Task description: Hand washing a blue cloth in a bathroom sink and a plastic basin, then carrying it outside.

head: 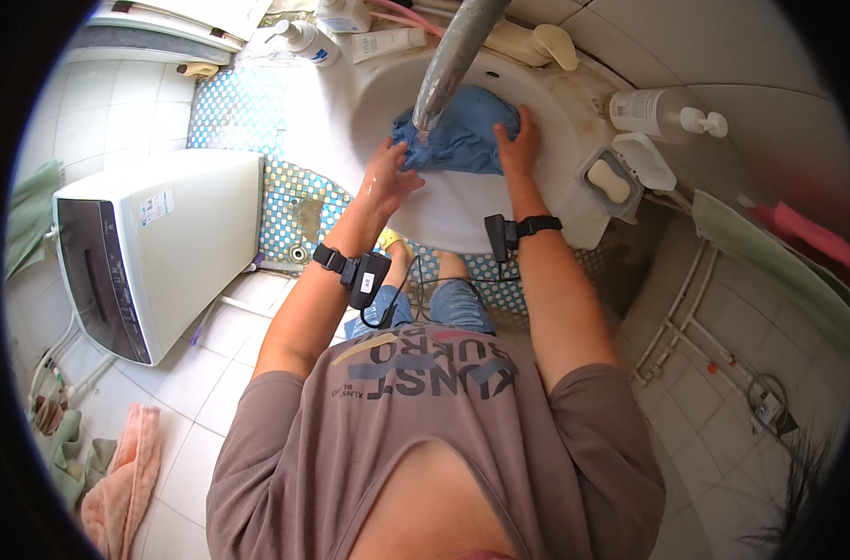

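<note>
A wet blue cloth (467, 136) lies bunched in the white washbasin (453, 210), beneath the end of a worn metal spout (442, 84). Water appears to run from the spout onto the cloth's left part. My left hand (388, 178) is wet, with its fingers apart, at the cloth's lower left edge; whether it touches the cloth is not plain. At the cloth's right end is my right hand (519, 143), thumb and fingers spread against the fabric. The spout hides part of the cloth. Both wrists wear black straps with small black devices.
A soap bar (608, 180) sits in a grey dish on the basin's right rim. Pump bottles (311, 43) (638, 112) and a white tube (388, 44) surround the basin. A white washing machine (180, 231) stands at left. A dark cable hangs between my wrists.
</note>
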`<state>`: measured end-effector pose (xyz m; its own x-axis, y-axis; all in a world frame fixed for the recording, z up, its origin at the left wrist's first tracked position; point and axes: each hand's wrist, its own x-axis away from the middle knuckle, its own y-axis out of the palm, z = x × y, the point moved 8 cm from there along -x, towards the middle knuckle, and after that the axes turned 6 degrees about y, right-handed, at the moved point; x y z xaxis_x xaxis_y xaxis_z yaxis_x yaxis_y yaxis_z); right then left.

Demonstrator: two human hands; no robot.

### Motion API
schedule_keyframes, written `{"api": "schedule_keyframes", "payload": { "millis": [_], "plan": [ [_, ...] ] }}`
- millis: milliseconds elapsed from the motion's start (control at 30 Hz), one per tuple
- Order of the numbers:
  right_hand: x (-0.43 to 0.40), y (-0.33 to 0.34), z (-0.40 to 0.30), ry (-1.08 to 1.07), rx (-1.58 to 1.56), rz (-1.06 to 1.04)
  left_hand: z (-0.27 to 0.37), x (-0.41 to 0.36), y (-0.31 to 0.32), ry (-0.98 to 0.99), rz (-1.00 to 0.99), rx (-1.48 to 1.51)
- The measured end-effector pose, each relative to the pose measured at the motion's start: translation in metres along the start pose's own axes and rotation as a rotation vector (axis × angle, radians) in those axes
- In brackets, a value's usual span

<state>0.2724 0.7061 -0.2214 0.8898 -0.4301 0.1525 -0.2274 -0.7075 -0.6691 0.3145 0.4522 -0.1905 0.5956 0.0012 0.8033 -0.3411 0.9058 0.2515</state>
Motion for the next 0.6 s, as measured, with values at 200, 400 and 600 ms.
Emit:
{"api": "schedule_keyframes", "payload": {
  "millis": [200,400,600],
  "plan": [
    [0.056,0.076,-0.038,-0.084,-0.269,-0.299,-0.008,-0.014,0.017,-0.050,-0.088,0.078],
    [0.124,-0.001,-0.157,-0.423,-0.210,-0.463,0.004,0.008,0.040,-0.201,-0.374,0.364],
    [0.142,-0.017,-0.196,-0.509,-0.253,-0.370,-0.014,-0.022,0.019,0.374,-0.556,-0.072]
  ]
}}
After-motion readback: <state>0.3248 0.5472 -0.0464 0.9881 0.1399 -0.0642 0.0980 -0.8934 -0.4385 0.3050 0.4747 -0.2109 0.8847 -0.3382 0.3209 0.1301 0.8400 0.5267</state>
